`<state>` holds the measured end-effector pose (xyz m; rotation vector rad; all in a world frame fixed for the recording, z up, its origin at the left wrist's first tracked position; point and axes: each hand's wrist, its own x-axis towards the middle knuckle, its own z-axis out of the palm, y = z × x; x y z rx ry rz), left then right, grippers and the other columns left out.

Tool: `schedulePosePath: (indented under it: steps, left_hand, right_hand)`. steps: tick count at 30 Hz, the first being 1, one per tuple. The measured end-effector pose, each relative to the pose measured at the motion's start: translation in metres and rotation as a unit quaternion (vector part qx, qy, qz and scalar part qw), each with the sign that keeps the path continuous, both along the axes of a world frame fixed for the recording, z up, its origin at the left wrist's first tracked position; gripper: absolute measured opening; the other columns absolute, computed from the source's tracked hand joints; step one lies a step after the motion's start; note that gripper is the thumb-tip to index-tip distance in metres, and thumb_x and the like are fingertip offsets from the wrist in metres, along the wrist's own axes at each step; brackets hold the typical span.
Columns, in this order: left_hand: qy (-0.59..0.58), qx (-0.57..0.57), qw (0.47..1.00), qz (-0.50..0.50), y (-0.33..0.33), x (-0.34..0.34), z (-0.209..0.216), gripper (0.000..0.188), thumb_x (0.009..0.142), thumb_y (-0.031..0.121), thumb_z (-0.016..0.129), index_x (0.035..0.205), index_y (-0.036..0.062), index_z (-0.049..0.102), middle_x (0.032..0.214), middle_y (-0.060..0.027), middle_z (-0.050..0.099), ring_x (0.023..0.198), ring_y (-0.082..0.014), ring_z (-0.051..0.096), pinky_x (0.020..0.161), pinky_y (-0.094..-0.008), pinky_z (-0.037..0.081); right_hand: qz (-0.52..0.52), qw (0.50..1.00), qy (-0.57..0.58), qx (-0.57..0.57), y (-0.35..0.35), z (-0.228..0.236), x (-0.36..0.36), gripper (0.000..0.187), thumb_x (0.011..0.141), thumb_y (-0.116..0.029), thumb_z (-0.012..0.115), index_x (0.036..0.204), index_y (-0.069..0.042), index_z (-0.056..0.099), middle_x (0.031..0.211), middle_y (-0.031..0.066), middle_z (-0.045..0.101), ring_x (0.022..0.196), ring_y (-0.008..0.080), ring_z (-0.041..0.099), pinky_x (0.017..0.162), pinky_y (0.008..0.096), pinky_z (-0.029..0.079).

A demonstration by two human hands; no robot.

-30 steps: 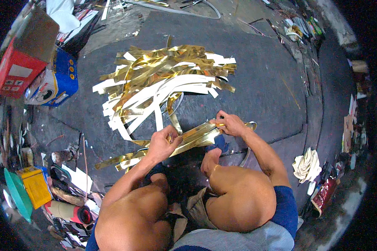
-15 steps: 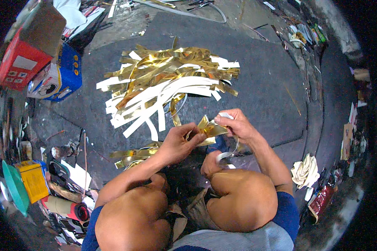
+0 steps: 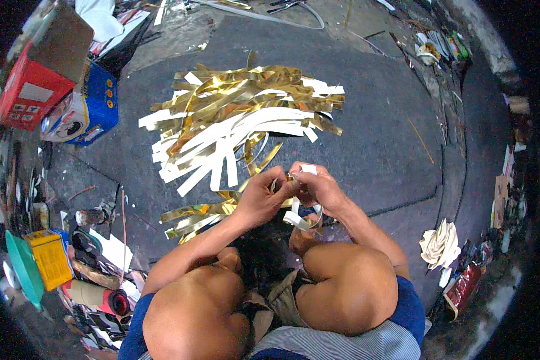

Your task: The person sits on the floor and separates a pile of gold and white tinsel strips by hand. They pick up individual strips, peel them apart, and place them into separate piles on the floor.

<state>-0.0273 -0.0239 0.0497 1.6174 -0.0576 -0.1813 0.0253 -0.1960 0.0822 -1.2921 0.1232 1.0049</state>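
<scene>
My left hand (image 3: 264, 197) and my right hand (image 3: 321, 191) meet above the floor in front of my knees, fingers closed in a pinch. Between them they grip a gold-and-white strip, mostly hidden by the fingers. A white curl of strip (image 3: 296, 222) hangs below my right hand, and a white end shows on top of it. Beyond the hands lies a loose heap of shiny gold strips (image 3: 246, 84) and white strips (image 3: 228, 137). A smaller bunch of gold and white strips (image 3: 199, 217) lies beside my left forearm.
At the far left stand a red carton (image 3: 35, 87) and a blue box (image 3: 99, 99). A yellow box (image 3: 48, 261), a green disc-like thing (image 3: 24, 270) and clutter lie along the left. On the right are a crumpled cream cloth (image 3: 440, 245) and a dark red packet (image 3: 464, 292).
My right hand has moved left and met my left hand, which has shifted slightly right. The gold piece that stretched between them is now mostly covered, and the white curl hangs further left.
</scene>
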Motion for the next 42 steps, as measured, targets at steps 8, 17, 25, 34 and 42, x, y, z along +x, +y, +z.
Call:
schedulePosePath:
  steps: [8, 17, 25, 34, 42]
  left_hand:
    - [0.040, -0.097, 0.995, -0.003, -0.002, -0.005, 0.000, 0.028, 0.099, 0.026, 0.053, 0.083, 0.0035, 0.053, 0.070, -0.0022, 0.057, 0.060, -0.0071, 0.048, 0.054, -0.0253, 0.039]
    - [0.149, -0.160, 0.976, -0.012, 0.001, -0.001, 0.019, 0.024, 0.101, 0.027, 0.051, 0.091, 0.0058, 0.055, 0.071, 0.0018, 0.056, 0.059, -0.0038, 0.046, 0.051, -0.0207, 0.037]
    - [0.164, -0.179, 0.967, -0.075, 0.013, 0.004, 0.011, 0.019, 0.097, 0.025, 0.056, 0.096, 0.0058, 0.060, 0.074, 0.0002, 0.059, 0.057, -0.0056, 0.049, 0.047, -0.0213, 0.039]
    - [0.042, 0.008, 0.999, -0.015, 0.009, 0.003, 0.012, 0.015, 0.090, 0.012, 0.059, 0.085, -0.0012, 0.062, 0.069, -0.0018, 0.059, 0.064, -0.0073, 0.050, 0.056, -0.0265, 0.042]
    - [0.051, 0.021, 0.998, -0.011, 0.008, -0.001, 0.013, 0.011, 0.084, 0.009, 0.059, 0.081, -0.0010, 0.061, 0.065, -0.0026, 0.055, 0.061, -0.0061, 0.046, 0.052, -0.0266, 0.038]
  right_hand:
    - [0.007, 0.989, -0.138, -0.048, -0.006, -0.008, -0.011, 0.025, 0.098, -0.032, 0.052, 0.088, -0.010, 0.058, 0.072, -0.0046, 0.052, 0.062, 0.0039, 0.046, 0.051, 0.0218, 0.038]
    - [-0.012, 0.963, -0.260, -0.077, -0.002, -0.012, -0.012, 0.030, 0.097, -0.033, 0.057, 0.087, -0.005, 0.056, 0.075, -0.0020, 0.055, 0.073, 0.0082, 0.050, 0.066, 0.0265, 0.044]
    - [-0.011, 0.939, -0.332, -0.086, 0.003, -0.013, -0.016, 0.024, 0.095, -0.028, 0.062, 0.087, -0.007, 0.054, 0.071, -0.0037, 0.052, 0.066, 0.0047, 0.047, 0.057, 0.0233, 0.040]
    - [-0.006, 0.939, -0.320, -0.128, 0.004, -0.009, -0.019, 0.020, 0.091, -0.021, 0.067, 0.087, -0.007, 0.053, 0.076, -0.0043, 0.049, 0.064, 0.0026, 0.044, 0.053, 0.0219, 0.036]
    - [-0.012, 0.829, -0.535, -0.162, 0.002, -0.011, -0.027, 0.013, 0.081, 0.004, 0.060, 0.089, -0.005, 0.056, 0.079, 0.0112, 0.051, 0.067, 0.0258, 0.055, 0.060, 0.0352, 0.045]
